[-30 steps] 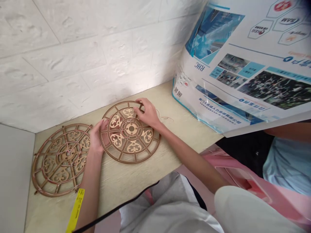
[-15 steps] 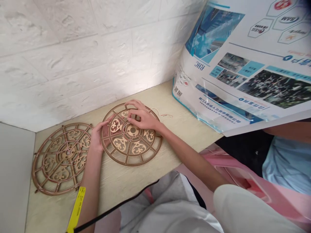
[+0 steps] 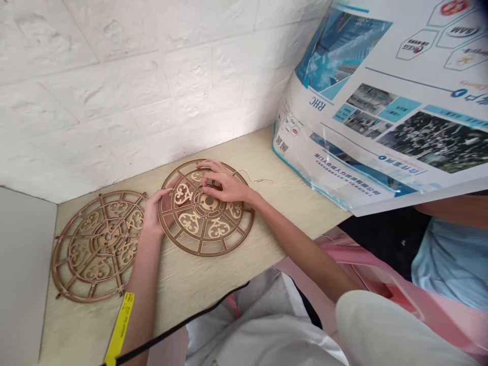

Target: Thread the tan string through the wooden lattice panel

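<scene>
Patterned wheel [image 3: 205, 208] sits gripped in the left hand [image 3: 155, 209]. Half-curled, the right hand [image 3: 225, 186] has moved from rim [image 3: 208, 254] to hub [image 3: 211, 204], apparently refocusing work there; its hold is unclear.

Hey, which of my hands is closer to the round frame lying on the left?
Left. Your left hand is beside that round frame, holding the left edge of the second frame; your right hand is farther right, over the second frame.
</scene>
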The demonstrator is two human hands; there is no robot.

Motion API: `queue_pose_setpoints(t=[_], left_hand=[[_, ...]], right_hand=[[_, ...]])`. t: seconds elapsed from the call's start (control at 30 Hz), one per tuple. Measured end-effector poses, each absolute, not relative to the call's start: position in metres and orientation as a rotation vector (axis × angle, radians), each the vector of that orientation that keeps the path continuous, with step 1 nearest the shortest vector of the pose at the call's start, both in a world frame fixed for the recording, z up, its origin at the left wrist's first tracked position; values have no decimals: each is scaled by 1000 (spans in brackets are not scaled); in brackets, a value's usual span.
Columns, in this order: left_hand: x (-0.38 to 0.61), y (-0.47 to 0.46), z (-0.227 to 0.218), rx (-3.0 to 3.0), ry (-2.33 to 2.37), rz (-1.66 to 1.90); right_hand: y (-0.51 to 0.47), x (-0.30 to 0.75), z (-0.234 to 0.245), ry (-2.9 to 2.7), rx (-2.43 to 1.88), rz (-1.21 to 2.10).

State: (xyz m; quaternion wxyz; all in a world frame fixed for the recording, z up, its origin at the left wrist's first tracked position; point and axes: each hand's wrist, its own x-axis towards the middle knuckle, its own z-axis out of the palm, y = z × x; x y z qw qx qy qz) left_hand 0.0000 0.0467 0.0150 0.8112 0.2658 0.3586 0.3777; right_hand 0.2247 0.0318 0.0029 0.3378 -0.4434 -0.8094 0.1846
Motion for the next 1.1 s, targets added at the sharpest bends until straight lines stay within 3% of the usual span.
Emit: queue_pose_setpoints(t=[1.1], left_hand=[[-1, 50, 11, 526, 756, 824]], right_hand=[[33, 234, 6, -2217, -1195, 540]])
